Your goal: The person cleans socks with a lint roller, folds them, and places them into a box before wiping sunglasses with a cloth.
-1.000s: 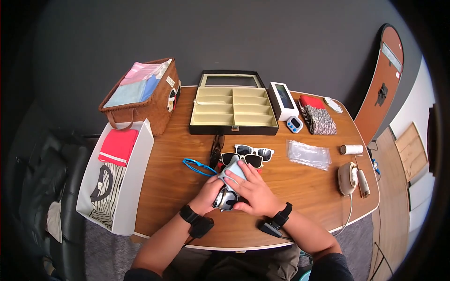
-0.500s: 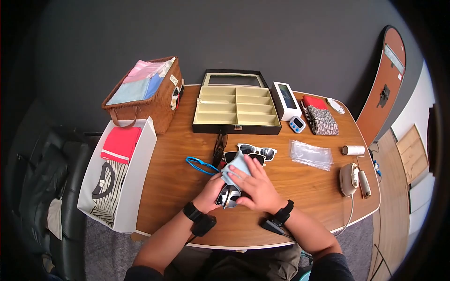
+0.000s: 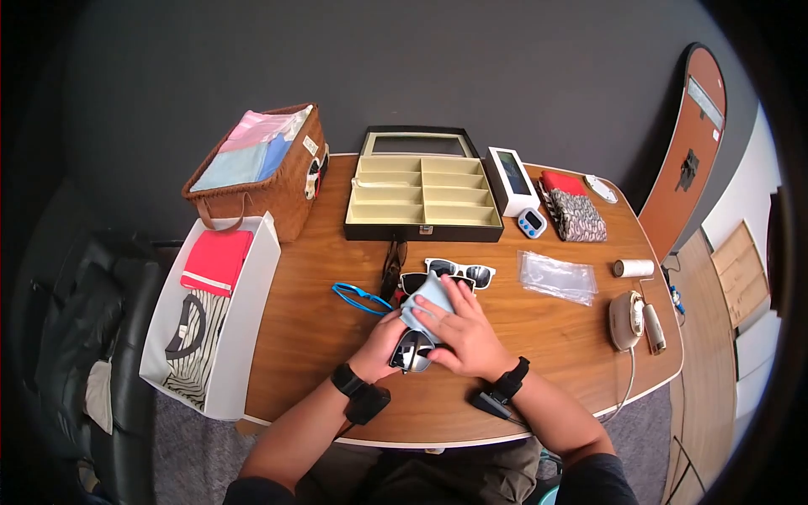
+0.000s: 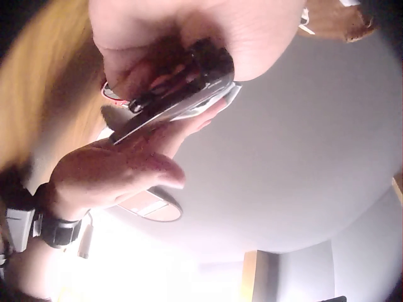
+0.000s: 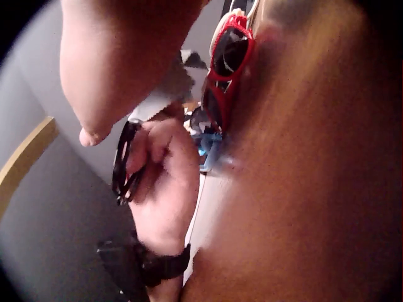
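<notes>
A person's left hand (image 3: 380,343) curls round mirrored sunglasses (image 3: 412,352) above a wooden bench (image 3: 539,362), as the right hand (image 3: 471,341) lays straight fingers over a pale blue cloth (image 3: 431,301). The right-wrist view reveals red-framed sunglasses (image 5: 232,55), largely hidden from the head view; the head view alone shows the whole open display case (image 3: 425,198), beyond the hands. The held pair has a dark frame and shiny grey lenses with bright reflections, seen nearly edge-on from the left wrist.
</notes>
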Demonstrator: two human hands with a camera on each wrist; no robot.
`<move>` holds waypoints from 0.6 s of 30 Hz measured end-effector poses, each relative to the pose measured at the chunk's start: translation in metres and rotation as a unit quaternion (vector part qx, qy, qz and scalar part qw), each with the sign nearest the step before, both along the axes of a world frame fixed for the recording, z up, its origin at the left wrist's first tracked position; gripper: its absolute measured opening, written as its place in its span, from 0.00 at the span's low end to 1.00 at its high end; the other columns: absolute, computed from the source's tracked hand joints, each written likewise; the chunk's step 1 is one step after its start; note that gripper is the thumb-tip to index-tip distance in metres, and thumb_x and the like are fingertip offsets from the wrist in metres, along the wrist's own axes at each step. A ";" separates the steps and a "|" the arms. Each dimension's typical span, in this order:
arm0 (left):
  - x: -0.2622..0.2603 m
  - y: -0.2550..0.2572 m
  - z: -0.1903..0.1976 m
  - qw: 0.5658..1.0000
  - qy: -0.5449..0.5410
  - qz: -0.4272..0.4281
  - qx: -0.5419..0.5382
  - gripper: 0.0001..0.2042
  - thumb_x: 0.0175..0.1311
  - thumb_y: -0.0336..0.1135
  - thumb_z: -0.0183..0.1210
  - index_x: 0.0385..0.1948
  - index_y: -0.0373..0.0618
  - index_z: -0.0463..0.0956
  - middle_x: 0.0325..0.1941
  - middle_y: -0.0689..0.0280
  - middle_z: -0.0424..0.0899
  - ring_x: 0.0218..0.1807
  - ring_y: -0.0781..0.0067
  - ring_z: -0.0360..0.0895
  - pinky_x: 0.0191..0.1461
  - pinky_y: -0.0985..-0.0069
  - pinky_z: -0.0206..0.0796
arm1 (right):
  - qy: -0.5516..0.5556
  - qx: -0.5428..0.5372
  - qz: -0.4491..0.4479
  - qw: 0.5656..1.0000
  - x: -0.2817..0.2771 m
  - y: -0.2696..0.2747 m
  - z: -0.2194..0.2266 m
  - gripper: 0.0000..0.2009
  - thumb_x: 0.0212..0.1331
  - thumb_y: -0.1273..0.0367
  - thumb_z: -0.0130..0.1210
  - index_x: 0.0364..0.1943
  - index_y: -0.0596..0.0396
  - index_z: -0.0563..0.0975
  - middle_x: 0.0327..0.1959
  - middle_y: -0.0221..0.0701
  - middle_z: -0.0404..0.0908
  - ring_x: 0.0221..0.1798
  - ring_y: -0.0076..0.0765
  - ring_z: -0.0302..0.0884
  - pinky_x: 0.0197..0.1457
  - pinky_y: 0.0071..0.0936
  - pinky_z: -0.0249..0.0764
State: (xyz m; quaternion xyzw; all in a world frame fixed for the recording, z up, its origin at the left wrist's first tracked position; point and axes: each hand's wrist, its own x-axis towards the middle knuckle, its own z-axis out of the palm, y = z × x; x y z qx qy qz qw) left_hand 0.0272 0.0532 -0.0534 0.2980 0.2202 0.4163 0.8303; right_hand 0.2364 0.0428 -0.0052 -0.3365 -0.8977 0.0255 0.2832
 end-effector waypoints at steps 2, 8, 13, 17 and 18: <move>-0.002 -0.002 0.014 1.000 -0.008 0.010 -0.001 0.16 0.78 0.37 0.48 0.61 0.44 0.73 0.54 0.64 0.83 0.51 0.75 0.84 0.51 0.74 0.78 | -0.028 0.002 0.052 0.998 -0.001 -0.001 -0.001 0.32 0.68 0.42 0.46 0.67 0.45 0.75 0.72 0.31 0.72 0.79 0.68 0.51 0.80 0.62 0.41; -0.002 -0.003 0.010 1.000 -0.013 -0.004 0.000 0.16 0.78 0.37 0.46 0.60 0.44 0.73 0.52 0.65 0.83 0.50 0.75 0.84 0.50 0.75 0.78 | -0.001 -0.004 -0.007 1.000 0.000 0.001 0.002 0.31 0.65 0.45 0.52 0.68 0.44 0.73 0.74 0.29 0.69 0.80 0.61 0.52 0.79 0.60 0.45; -0.005 -0.002 0.009 0.999 0.028 0.019 0.024 0.15 0.77 0.36 0.48 0.59 0.44 0.74 0.51 0.65 0.83 0.48 0.77 0.83 0.49 0.76 0.77 | -0.042 0.033 0.014 0.998 0.013 0.004 0.003 0.32 0.64 0.44 0.53 0.68 0.45 0.74 0.72 0.30 0.71 0.80 0.63 0.51 0.79 0.60 0.46; 0.002 -0.004 0.007 1.000 -0.010 0.014 0.000 0.15 0.78 0.36 0.47 0.60 0.44 0.73 0.51 0.65 0.83 0.48 0.76 0.84 0.49 0.76 0.77 | -0.007 0.008 0.016 1.000 -0.003 -0.001 0.003 0.30 0.66 0.44 0.50 0.66 0.44 0.76 0.71 0.30 0.73 0.79 0.63 0.52 0.80 0.60 0.44; 0.003 -0.007 0.017 0.999 0.021 0.040 -0.004 0.15 0.78 0.36 0.47 0.59 0.44 0.73 0.48 0.66 0.84 0.46 0.78 0.83 0.47 0.77 0.77 | -0.002 -0.010 0.053 0.999 -0.004 -0.002 0.003 0.30 0.69 0.43 0.46 0.66 0.45 0.76 0.70 0.32 0.74 0.79 0.66 0.51 0.80 0.61 0.41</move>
